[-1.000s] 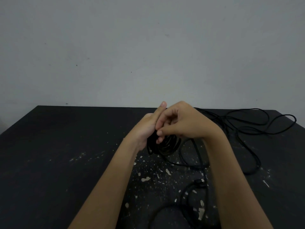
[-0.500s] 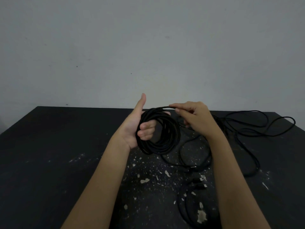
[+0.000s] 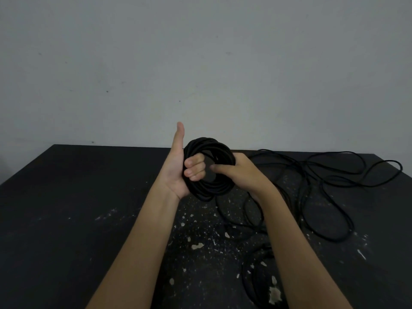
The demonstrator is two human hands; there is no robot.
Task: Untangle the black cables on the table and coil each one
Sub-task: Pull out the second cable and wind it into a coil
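Grey wall [image 3: 200,63] backs a black, paint-flecked table [image 3: 78,208], where loose cables [image 3: 305,172] sprawl across its right side. Above the table's middle a black coil [image 3: 209,190] is held upright. The left hand [image 3: 178,172] curls its fingers [image 3: 195,169] through the coil, thumb raised, while the right hand [image 3: 240,172] grips its right side.

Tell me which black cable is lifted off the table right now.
The tightly wound coil: the left hand grips it, fingers through its middle, and the right hand holds its other side. The loose cables lie sprawled on the table.
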